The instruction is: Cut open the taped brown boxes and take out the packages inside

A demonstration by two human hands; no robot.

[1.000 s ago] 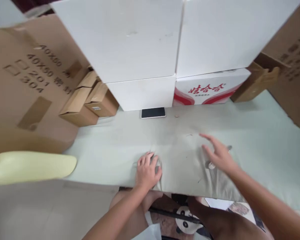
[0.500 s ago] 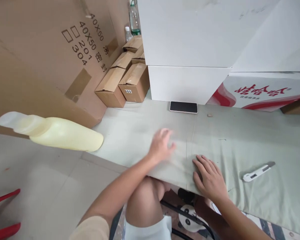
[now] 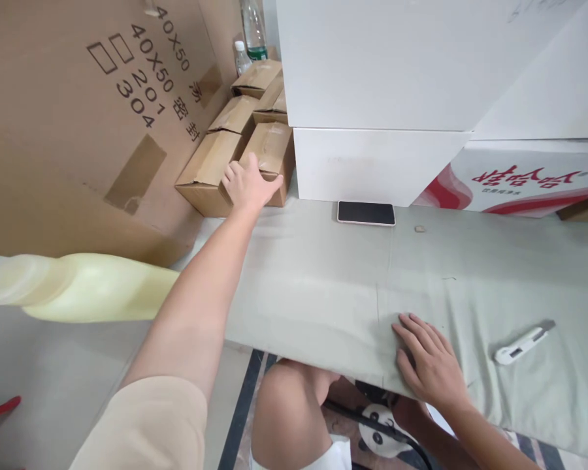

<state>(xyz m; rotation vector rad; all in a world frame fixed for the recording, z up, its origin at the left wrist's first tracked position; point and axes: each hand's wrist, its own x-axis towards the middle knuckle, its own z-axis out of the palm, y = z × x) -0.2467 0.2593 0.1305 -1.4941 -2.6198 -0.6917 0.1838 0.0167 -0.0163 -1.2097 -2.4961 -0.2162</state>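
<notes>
My left hand (image 3: 249,184) is stretched out to a small brown cardboard box (image 3: 270,145) at the back left of the table. Its fingers are spread across the box's near end, the thumb toward the right side and the other fingers toward the left. Whether they press on the cardboard I cannot tell; the box stands in its place in the group. Low on the right, my right hand (image 3: 434,365) lies flat on the pale green cloth (image 3: 318,281) with nothing in it. A white utility knife (image 3: 522,344) with its blade end pointing away rests to the right of that hand.
More small cardboard boxes (image 3: 210,156) stand beside and behind. A large carton (image 3: 53,130) rises at left, white boxes (image 3: 372,163) at the back. A phone (image 3: 366,213) lies before them. A pale yellow bottle (image 3: 98,287) stands at the table's left edge, partly behind my forearm.
My left hand has moved forward and left from above the cloth to the small cardboard box. The right hand stays flat on the cloth. The view has shifted slightly.
</notes>
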